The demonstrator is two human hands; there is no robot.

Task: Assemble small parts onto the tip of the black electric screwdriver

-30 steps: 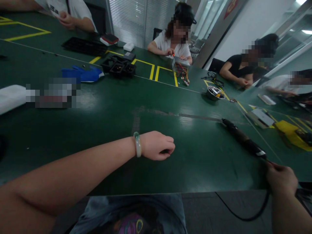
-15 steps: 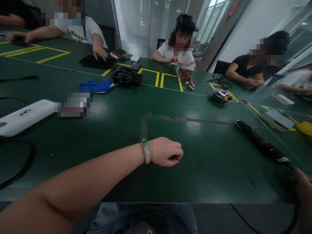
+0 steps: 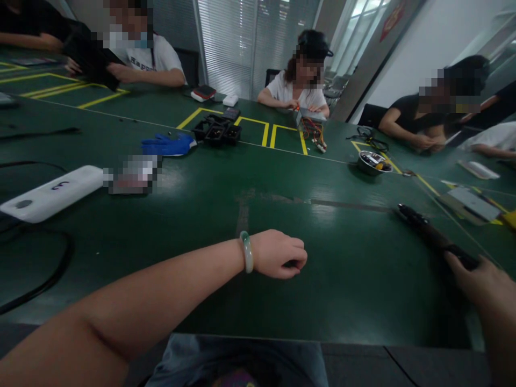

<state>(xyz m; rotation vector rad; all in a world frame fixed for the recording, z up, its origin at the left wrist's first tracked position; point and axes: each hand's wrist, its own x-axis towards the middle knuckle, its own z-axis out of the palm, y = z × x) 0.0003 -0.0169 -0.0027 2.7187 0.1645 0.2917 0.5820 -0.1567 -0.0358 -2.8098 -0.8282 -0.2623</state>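
My left hand (image 3: pixel 279 255), with a pale green bangle (image 3: pixel 247 252) on the wrist, rests on the green table (image 3: pixel 342 301) in a loose fist. Nothing shows between its curled fingers; the palm side is hidden. At the right, a long black electric screwdriver (image 3: pixel 429 231) points its tip away from me and to the left. The thumb and fingers of my right hand (image 3: pixel 481 279) are closed around its rear end, and some of the fingers are hidden behind it.
Left of me lie a white power strip (image 3: pixel 56 193), a blurred-out flat object (image 3: pixel 135 174), a blue glove (image 3: pixel 168 144) and black cables (image 3: pixel 60 274). Farther back are black plastic parts (image 3: pixel 215 130) and a metal bowl (image 3: pixel 373 162) of small pieces. Several people sit around the table.
My right hand has come farther into view, up along the screwdriver's rear. My left hand keeps its pose. The person at far left has lifted a black tray-like thing off the table.
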